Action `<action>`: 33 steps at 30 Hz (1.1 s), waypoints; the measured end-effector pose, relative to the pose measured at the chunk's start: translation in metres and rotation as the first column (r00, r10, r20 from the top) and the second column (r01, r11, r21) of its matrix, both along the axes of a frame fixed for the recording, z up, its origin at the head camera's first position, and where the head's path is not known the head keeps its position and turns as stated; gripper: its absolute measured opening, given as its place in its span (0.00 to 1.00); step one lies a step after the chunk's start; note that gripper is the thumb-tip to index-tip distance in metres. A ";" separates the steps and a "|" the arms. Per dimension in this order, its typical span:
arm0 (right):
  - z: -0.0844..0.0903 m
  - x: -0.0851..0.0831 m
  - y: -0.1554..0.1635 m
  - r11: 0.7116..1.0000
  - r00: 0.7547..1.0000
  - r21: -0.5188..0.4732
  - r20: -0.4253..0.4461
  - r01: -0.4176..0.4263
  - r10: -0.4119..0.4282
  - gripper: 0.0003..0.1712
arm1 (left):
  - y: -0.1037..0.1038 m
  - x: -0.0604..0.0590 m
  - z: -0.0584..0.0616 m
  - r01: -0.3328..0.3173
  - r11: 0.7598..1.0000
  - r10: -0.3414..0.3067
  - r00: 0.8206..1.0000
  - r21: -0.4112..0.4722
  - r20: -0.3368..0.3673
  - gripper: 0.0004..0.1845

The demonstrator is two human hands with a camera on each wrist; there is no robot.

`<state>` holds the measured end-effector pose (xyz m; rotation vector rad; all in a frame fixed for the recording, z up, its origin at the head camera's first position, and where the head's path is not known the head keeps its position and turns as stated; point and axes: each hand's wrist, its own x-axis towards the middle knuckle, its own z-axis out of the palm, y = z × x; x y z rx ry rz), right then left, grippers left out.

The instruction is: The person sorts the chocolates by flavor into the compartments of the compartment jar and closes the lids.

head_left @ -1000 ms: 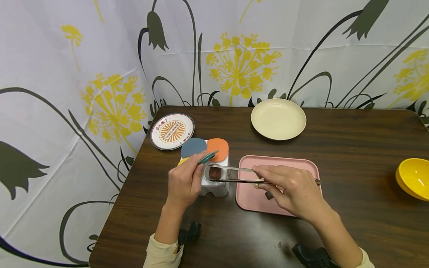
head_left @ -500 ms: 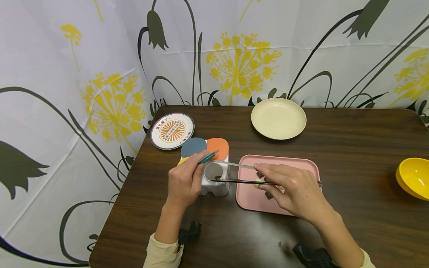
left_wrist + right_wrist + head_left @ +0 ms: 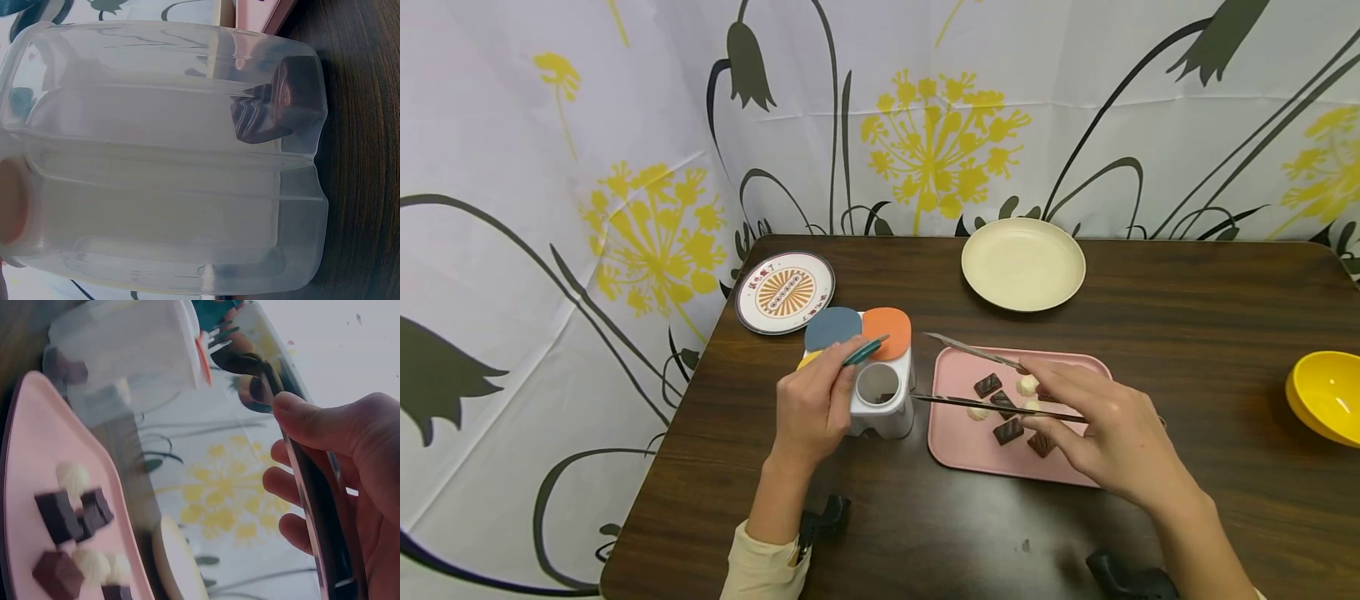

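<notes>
My left hand (image 3: 815,408) pinches the raised teal lid (image 3: 867,350) of a clear-white storage box with coloured lids (image 3: 891,423). Under that lid the round opening is uncovered. Dark chocolate pieces (image 3: 300,94) lie at the bottom of this compartment in the left wrist view. My right hand (image 3: 1101,433) grips metal tongs (image 3: 970,402), their arms spread and nothing between the tips. The tongs hover over the pink tray (image 3: 951,454), which bears several dark chocolates (image 3: 1008,431) and cream-white drops (image 3: 977,412). In the right wrist view, thumb and fingers hold the tongs' sides.
Blue (image 3: 832,330) and orange (image 3: 887,332) lids cover the box's back compartments. A patterned plate (image 3: 786,293) stands behind the box to the left. Farther back is a cream plate (image 3: 1024,265). A yellow bowl (image 3: 1326,396) sits at the right. A printed curtain borders the table.
A chocolate between the tongs dropped into the box's opening. The tongs spread and moved right with my right hand, back over the tray. My left hand stayed at the lid.
</notes>
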<state>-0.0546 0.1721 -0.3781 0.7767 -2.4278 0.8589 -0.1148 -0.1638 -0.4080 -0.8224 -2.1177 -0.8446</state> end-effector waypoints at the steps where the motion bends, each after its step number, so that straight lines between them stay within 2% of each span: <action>1: -0.001 0.001 0.004 1.000 1.000 0.006 -0.003 0.013 -0.013 0.32 | 0.000 0.000 0.000 0.001 1.000 -0.001 1.000 0.001 0.001 0.18; 6: -0.010 0.008 0.025 0.996 0.997 0.035 -0.009 0.079 -0.078 0.36 | 0.000 0.000 0.001 0.005 1.000 -0.005 1.000 0.005 0.006 0.18; 8: -0.015 0.012 0.034 0.994 0.995 0.042 0.004 0.103 -0.104 0.35 | 0.000 0.000 0.002 0.003 1.000 -0.003 1.000 0.007 0.006 0.18; 16: -0.031 0.029 0.067 0.983 0.978 0.089 0.127 0.157 -0.168 0.43 | 0.000 0.000 0.004 0.004 1.000 -0.004 1.000 0.008 0.005 0.18; 18: -0.034 0.033 0.073 0.980 0.967 0.110 0.179 0.166 -0.184 0.42 | 0.000 0.000 0.004 0.006 1.000 -0.006 1.000 0.006 0.006 0.18; 22: -0.037 0.040 0.084 0.967 0.926 0.174 0.299 0.186 -0.232 0.38 | 0.000 0.000 0.004 0.015 1.000 -0.015 1.000 0.008 0.013 0.18; 25: -0.040 0.043 0.092 0.959 0.900 0.211 0.354 0.188 -0.254 0.36 | 0.000 0.000 0.005 0.024 1.000 -0.025 1.000 0.014 0.020 0.18; 28: -0.044 0.044 0.097 0.956 0.886 0.231 0.385 0.180 -0.259 0.35 | 0.000 0.000 0.004 0.026 1.000 -0.026 0.999 0.016 0.020 0.18; 33: -0.050 0.047 0.101 0.958 0.875 0.241 0.415 0.158 -0.248 0.34 | 0.001 0.000 0.003 0.026 1.000 -0.026 1.000 0.016 0.011 0.18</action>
